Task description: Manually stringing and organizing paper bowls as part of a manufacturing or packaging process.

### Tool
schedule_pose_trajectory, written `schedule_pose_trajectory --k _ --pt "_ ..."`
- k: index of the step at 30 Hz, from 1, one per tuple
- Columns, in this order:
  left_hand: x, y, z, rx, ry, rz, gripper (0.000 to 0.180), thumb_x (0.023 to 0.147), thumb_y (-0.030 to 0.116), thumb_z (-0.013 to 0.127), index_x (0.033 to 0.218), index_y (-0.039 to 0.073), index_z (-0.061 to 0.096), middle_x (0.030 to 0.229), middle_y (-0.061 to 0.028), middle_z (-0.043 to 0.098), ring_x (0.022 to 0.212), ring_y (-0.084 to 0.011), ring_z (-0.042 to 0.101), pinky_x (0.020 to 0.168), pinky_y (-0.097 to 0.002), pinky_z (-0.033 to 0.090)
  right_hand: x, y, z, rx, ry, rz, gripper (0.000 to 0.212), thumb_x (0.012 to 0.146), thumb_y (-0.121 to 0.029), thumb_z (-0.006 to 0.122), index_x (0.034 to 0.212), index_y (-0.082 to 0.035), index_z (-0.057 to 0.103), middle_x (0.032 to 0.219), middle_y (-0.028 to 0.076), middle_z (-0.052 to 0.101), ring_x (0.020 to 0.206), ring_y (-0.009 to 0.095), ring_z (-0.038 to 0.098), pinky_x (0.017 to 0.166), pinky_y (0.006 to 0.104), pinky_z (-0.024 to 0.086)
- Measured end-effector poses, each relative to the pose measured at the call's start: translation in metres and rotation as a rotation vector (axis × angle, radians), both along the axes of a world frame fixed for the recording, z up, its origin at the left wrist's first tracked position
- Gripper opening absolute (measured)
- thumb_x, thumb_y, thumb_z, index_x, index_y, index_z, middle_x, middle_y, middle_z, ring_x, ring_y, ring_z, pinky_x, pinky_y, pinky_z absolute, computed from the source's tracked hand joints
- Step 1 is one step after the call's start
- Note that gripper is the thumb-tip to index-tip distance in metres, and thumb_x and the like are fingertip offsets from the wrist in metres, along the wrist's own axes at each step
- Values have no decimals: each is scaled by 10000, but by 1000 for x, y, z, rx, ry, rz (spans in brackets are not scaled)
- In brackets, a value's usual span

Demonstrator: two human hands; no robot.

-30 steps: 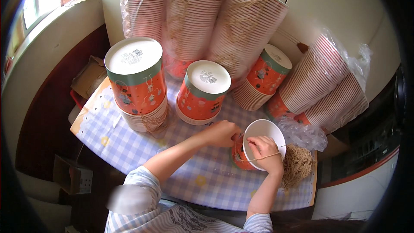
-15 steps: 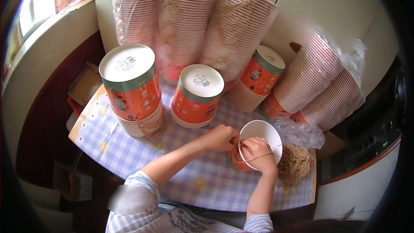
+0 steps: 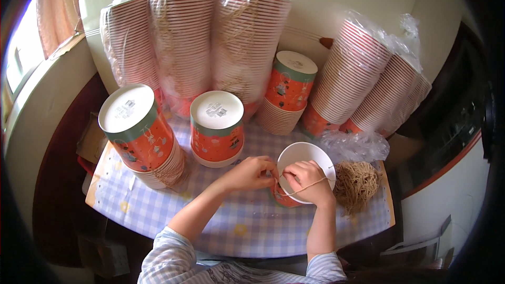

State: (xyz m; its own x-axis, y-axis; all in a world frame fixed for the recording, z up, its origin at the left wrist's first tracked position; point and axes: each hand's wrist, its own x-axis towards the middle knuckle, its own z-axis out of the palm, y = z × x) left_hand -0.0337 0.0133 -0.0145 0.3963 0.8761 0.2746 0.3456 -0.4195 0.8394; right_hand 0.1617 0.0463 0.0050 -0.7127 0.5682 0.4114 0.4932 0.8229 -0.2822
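Note:
An orange paper bucket (image 3: 286, 199) with a white inside stands upright before me, its open mouth facing up. A length of brown paper twine (image 3: 309, 184) runs from a hole near its right rim across my right wrist area to the left side. My left hand (image 3: 252, 173) is closed in a pinch on the twine just outside the left rim. My right hand (image 3: 309, 181) reaches over the bucket's mouth, with its fingers closed on the twine at the left rim; its fingertips are partly hidden. Beside the bucket lies a tangled heap of twine (image 3: 356, 186).
Upside-down stacks of orange buckets (image 3: 217, 131) stand left of my hands, one wrapped with twine (image 3: 171, 171). Tall plastic-wrapped bucket stacks (image 3: 184, 42) line the back; more lean at the right (image 3: 352, 68). Crumpled clear plastic (image 3: 357, 146) lies behind the heap on the checked tablecloth (image 3: 210, 221).
The whole view has shifted and tilted. My left fingers have loosened slightly from a tighter curl, staying at the left rim. My right hand keeps its place over the bucket's mouth.

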Motion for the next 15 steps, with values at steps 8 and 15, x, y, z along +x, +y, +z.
schedule_pose_trajectory --k 8,15 --pt "3 -5 0 -70 -202 -171 111 774 86 617 851 9 595 832 -36 572 743 -104 527 639 -237 422 5 1 6 -45 132 21 48 713 -63 604 756 -63 582 716 67 603 690 247 584 680 338 434" --pt "8 -8 -8 -361 -603 -249 135 866 129 554 902 0 563 816 -5 575 759 -61 528 670 -219 440 11 -3 12 -102 143 13 82 689 -57 608 766 -49 580 720 66 599 680 238 584 631 328 454"
